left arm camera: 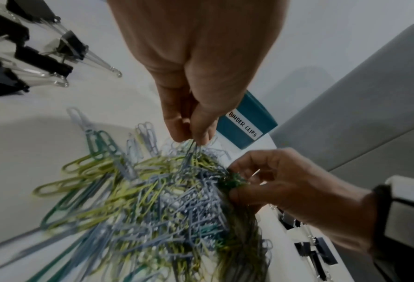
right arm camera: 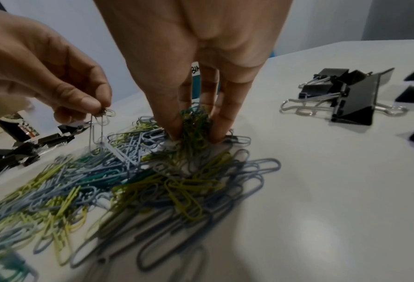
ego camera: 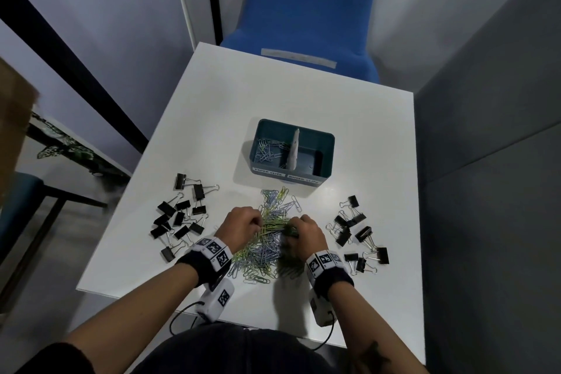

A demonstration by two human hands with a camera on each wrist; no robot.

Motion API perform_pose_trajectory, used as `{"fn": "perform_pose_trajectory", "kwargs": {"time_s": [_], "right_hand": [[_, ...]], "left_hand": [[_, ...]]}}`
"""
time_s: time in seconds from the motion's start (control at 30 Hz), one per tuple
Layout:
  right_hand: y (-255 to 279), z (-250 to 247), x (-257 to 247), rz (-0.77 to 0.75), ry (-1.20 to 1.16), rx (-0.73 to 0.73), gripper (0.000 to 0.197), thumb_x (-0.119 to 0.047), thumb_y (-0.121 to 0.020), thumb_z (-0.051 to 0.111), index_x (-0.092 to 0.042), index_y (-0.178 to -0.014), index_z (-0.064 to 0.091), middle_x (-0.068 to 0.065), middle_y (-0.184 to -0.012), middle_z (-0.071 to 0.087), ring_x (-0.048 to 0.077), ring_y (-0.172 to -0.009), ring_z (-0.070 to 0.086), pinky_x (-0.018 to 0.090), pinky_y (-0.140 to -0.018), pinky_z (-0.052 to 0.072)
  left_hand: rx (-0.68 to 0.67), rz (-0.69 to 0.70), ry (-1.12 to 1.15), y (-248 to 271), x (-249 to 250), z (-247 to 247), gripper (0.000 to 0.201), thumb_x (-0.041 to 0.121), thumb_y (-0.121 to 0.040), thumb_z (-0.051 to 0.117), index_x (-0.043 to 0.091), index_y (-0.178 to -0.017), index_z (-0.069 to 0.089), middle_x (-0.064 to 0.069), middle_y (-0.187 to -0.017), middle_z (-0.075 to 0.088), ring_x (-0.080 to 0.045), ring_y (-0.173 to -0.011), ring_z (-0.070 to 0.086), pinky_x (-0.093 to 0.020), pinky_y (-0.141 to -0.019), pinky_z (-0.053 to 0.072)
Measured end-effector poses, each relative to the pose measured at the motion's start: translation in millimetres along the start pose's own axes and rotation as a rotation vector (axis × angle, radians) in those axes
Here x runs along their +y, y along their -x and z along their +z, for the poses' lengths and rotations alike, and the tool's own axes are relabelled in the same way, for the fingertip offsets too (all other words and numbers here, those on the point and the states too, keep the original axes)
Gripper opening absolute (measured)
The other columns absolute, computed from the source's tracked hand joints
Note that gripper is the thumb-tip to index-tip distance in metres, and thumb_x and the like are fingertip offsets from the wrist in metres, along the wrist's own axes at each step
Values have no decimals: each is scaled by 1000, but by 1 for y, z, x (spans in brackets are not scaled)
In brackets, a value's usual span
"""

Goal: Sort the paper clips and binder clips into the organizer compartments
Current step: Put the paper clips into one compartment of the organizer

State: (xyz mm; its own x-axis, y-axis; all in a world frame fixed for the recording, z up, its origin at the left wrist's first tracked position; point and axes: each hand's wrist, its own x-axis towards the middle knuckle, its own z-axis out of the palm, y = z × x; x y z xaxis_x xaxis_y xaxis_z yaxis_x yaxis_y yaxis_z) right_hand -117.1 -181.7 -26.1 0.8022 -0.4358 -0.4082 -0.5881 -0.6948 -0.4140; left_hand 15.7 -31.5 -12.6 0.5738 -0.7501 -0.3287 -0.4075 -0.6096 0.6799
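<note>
A heap of blue, yellow and green paper clips [ego camera: 268, 240] lies in front of a teal two-compartment organizer [ego camera: 293, 152]. Its left compartment, labelled paper clips, holds several clips; nothing shows in the right one, labelled binder clips [left arm camera: 243, 124]. My left hand [ego camera: 243, 223] pinches a few paper clips [right arm camera: 102, 116] at the heap's left side. My right hand [ego camera: 306, 231] grips a bunch of green and yellow paper clips [right arm camera: 194, 124] on the heap's right side. Black binder clips lie in two groups, left [ego camera: 182, 215] and right [ego camera: 355, 231].
The white table [ego camera: 303, 100] ends just before my body. A blue chair [ego camera: 312, 18] stands behind its far edge and a grey partition [ego camera: 491, 161] runs along the right. A white divider [ego camera: 294, 149] splits the organizer.
</note>
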Motion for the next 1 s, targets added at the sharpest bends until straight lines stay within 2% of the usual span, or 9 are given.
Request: {"fn": "perform_pose_trajectory", "kwargs": {"time_s": [0.17, 0.33, 0.5, 0.6, 0.73, 0.8, 0.87, 0.9, 1.0], "right_hand": [[4, -5, 5, -21, 8, 7, 19, -13, -80, 66, -16, -98, 69, 9, -93, 67, 30, -83, 63, 23, -65, 36], [12, -14, 4, -25, -50, 46, 4, -17, -79, 68, -18, -76, 69, 7, -76, 70, 24, -69, 60, 22, -59, 30], [14, -32, -4, -37, -131, 22, 12, -13, -75, 71, -20, -84, 75, 4, -74, 72, 21, -68, 63, 30, -65, 52], [10, -53, -14, -93, -150, 43, 10, -15, -78, 72, -21, -85, 76, 2, -76, 73, 19, -69, 64, 30, -68, 54], [-3, -90, -33, -138, -215, 139, 15, -16, -77, 77, -22, -91, 77, -1, -83, 75, 13, -72, 67, 26, -76, 56], [-13, -112, -46, -157, -243, 167, 18, -17, -79, 77, -20, -97, 76, -6, -82, 72, 9, -69, 65, 16, -69, 54], [-28, -133, -60, -151, -268, 169, 20, -16, -80, 75, -16, -100, 75, -6, -79, 68, 4, -64, 61, 4, -58, 43], [-37, -142, -66, -152, -267, 184, 19, -15, -81, 75, -15, -100, 75, -5, -80, 69, 3, -65, 60, 3, -57, 42], [-65, -161, -85, -165, -266, 258, 18, -13, -78, 76, -16, -96, 77, 0, -90, 74, 10, -78, 65, 20, -76, 54]], "left_hand": [[50, 106, 41, -3, 30, -36, 16, 7, -84, 68, 22, -80, 70, 10, -78, 63, -2, -72, 59, -18, -67, 47], [215, 174, 48, -33, 67, -85, 6, 11, -87, 67, 15, -89, 71, 7, -86, 66, 0, -78, 60, -13, -72, 47], [345, 172, 28, -84, 90, -114, 7, 11, -84, 70, 15, -89, 72, 3, -86, 69, -9, -79, 64, -25, -77, 54], [310, 128, -12, -96, 86, -113, 14, 13, -82, 73, 15, -96, 72, 0, -93, 69, -16, -84, 64, -35, -82, 54], [321, 55, -85, -74, 60, -96, 12, 19, -87, 67, 20, -99, 69, 2, -97, 66, -17, -84, 62, -34, -76, 53], [285, 19, -89, -53, 41, -81, 9, 16, -89, 64, 20, -95, 70, 3, -95, 70, -16, -80, 63, -34, -74, 55], [219, -40, -94, -32, 20, -65, 11, 15, -89, 64, 22, -94, 71, 2, -95, 72, -15, -77, 65, -32, -72, 56], [183, -66, -103, -22, 12, -58, 11, 15, -88, 64, 22, -94, 72, 3, -93, 73, -15, -76, 65, -28, -68, 54], [92, -143, -140, 4, -7, -41, 12, 18, -87, 63, 26, -90, 72, 7, -89, 72, -13, -75, 65, -19, -55, 40]]}}
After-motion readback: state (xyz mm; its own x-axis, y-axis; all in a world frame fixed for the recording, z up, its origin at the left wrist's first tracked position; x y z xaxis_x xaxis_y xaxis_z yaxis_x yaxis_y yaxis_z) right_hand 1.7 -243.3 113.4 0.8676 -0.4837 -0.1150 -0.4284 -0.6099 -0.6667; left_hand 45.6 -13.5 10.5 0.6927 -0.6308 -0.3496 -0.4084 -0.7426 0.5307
